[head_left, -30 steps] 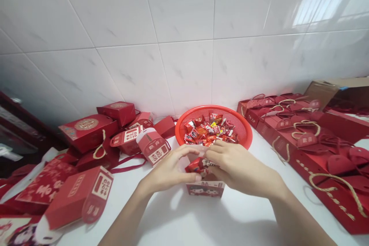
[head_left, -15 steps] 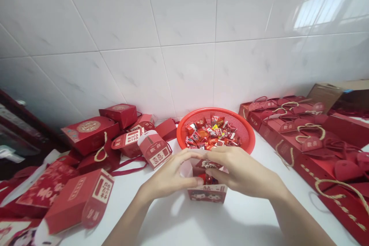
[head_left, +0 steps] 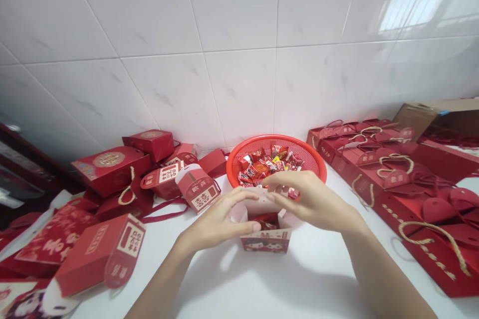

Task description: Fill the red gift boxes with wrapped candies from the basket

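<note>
An opened red and white box [head_left: 265, 244] stands upright on the white table, with red wrapped pieces [head_left: 268, 221] inside. Around its left side is my left hand [head_left: 220, 219], thumb at the front rim and fingers along the back, gripping it. Above the box's back right edge, my right hand [head_left: 310, 199] is raised with thumb and fingers apart; nothing shows between them. Just behind stands a red mesh basket [head_left: 321, 164] of wrapped candies [head_left: 262, 167], its front partly covered by my right hand.
Red boxes [head_left: 108, 164] lie piled on the left, some with cord handles. Rows of red boxes with rope handles [head_left: 400, 204] line the right. A cardboard carton [head_left: 415, 119] sits at the back right, and a tiled wall [head_left: 239, 84] rises behind.
My right hand has lifted out of the box opening and its fingers have spread. The wrapped piece that showed at the top of the box is now lower inside. The view has shifted slightly.
</note>
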Motion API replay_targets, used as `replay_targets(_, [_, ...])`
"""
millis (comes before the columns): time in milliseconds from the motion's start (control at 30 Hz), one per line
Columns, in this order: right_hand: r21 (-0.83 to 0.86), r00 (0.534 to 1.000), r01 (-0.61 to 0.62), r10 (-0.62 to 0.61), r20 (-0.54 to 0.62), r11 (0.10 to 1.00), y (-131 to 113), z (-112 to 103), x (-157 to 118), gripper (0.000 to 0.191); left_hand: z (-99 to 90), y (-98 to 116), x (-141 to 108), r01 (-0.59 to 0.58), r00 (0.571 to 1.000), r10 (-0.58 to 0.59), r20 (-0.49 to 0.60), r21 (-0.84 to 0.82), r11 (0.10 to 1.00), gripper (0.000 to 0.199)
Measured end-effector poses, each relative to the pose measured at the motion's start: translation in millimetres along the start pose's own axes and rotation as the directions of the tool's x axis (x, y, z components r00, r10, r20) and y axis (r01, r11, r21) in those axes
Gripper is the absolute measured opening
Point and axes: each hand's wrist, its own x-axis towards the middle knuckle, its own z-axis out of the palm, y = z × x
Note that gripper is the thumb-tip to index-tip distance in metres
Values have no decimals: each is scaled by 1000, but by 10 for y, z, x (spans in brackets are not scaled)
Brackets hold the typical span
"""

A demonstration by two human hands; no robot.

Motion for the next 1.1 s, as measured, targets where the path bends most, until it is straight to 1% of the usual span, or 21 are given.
replay_targets(67, [8, 998, 0, 0, -69, 1000, 7, -88, -29, 19, 5, -1, 5, -22, 1000, 23, -9, 24, 999, 39])
replay_targets(133, [2, 994, -9, 9, -105, 1000, 21, -181, -64, 23, 11, 14, 12, -34, 999, 36, -29, 58, 998, 32])
replay_targets(200, [-16, 994, -28, 26, -103, 999, 41, -257, -97, 31, 16, 41, 17, -54, 998, 56, -28, 94, 994, 33])
replay_targets(300, [-42, 996, -58, 54, -70, 997, 71, -325, -141, 41, 25, 68, 17, -105, 994, 108, -13, 144, 984, 38])
replay_targets(400, [-11, 997, -53, 53, -52, 999, 96, -358, -176, 43, 42, 44, 19, -163, 985, 170, -38, 150, 975, 28])
replay_targets(467, [22, 998, -47, 48, -47, 999, 119, -374, -191, 45, 52, 16, 31, -193, 973, 205, -102, 117, 974, 25])
replay_targets(533, [42, 998, -50, 51, -36, 998, 153, -386, -192, 50, 55, 1, 58, -195, 953, 206, -221, 69, 978, 24])
replay_targets(567, [51, 998, -52, 53, -22, 997, 174, -387, -187, 53, 55, 4, 78, -191, 937, 193, -292, 38, 981, 27])
replay_targets(633, [90, 999, -48, 48, 7, 995, 216, -373, -159, 62, 50, 34, 137, -196, 897, 156, -413, -54, 979, 38])
replay_targets(700, [171, 999, -32, 32, 6, 985, 253, -336, -110, 68, 42, 90, 217, -232, 863, 132, -488, -151, 961, 53])
replay_targets(767, [284, 999, -12, 24, -37, 959, 279, -286, -50, 68, 29, 156, 306, -277, 822, 118, -557, -211, 937, 63])
replay_targets(833, [386, 994, 15, 27, -103, 922, 292, -243, 3, 62, 9, 218, 386, -317, 782, 113, -613, -235, 919, 66])
replay_targets(867, [424, 990, 31, 30, -137, 905, 296, -229, 22, 59, -4, 243, 418, -332, 773, 109, -625, -252, 909, 65])
replay_targets(900, [448, 985, 45, 35, -168, 893, 300, -221, 33, 56, -17, 265, 442, -342, 777, 104, -621, -278, 898, 64])
replay_targets(967, [464, 974, 62, 47, -220, 883, 305, -220, 37, 52, -42, 294, 470, -342, 814, 90, -574, -348, 873, 63])
replay_targets(1067, [474, 966, 53, 75, -247, 879, 317, -235, 19, 51, -54, 312, 479, -255, 910, 53, -410, -456, 853, 71])
replay_targets(1100, [483, 966, 43, 87, -244, 875, 322, -238, 14, 52, -48, 313, 478, -219, 933, 41, -357, -473, 853, 74])
